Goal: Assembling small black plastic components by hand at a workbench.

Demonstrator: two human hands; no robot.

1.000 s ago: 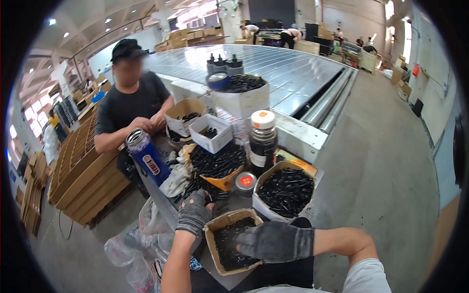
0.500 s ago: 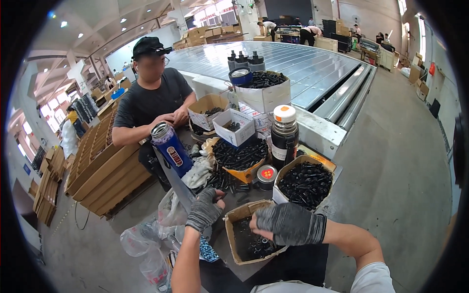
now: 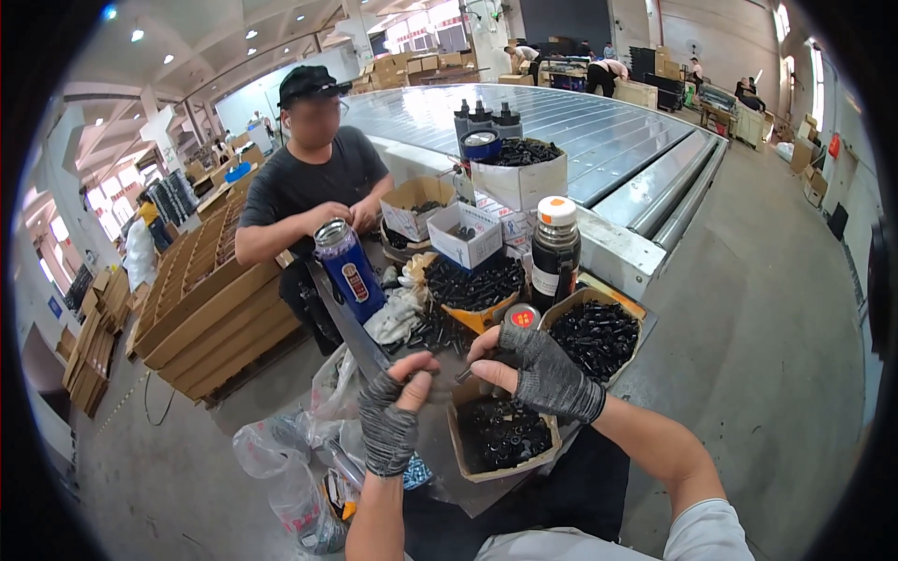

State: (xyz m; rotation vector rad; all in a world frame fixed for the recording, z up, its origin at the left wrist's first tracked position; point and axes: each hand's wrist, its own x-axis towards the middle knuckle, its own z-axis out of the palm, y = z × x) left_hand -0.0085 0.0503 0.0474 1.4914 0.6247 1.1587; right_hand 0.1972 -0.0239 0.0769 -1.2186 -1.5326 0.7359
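My left hand (image 3: 391,425), in a grey fingerless glove, is closed, thumb and index finger near each other; anything between them is blurred. My right hand (image 3: 557,376), gloved alike, pinches a small dark part (image 3: 465,374) at its fingertips, close to the left fingers. Just below both hands stands a shallow cardboard box (image 3: 457,447) holding small black rings (image 3: 513,447). Black cylindrical parts (image 3: 438,334) lie loose beyond the left hand. Past the right hand is a white box filled with black cylindrical parts (image 3: 596,334).
A dark thermos (image 3: 556,257) with white cap, a blue flask (image 3: 349,271), white gloves (image 3: 395,316) and a round tin (image 3: 521,318) crowd the bench. Plastic bags (image 3: 281,463) hang at left. A co-worker (image 3: 313,173) sits across, beside stacked cardboard trays (image 3: 210,318).
My right hand has come up out of the cardboard box toward my left hand, now with a small dark part at its fingertips. The view has shifted slightly.
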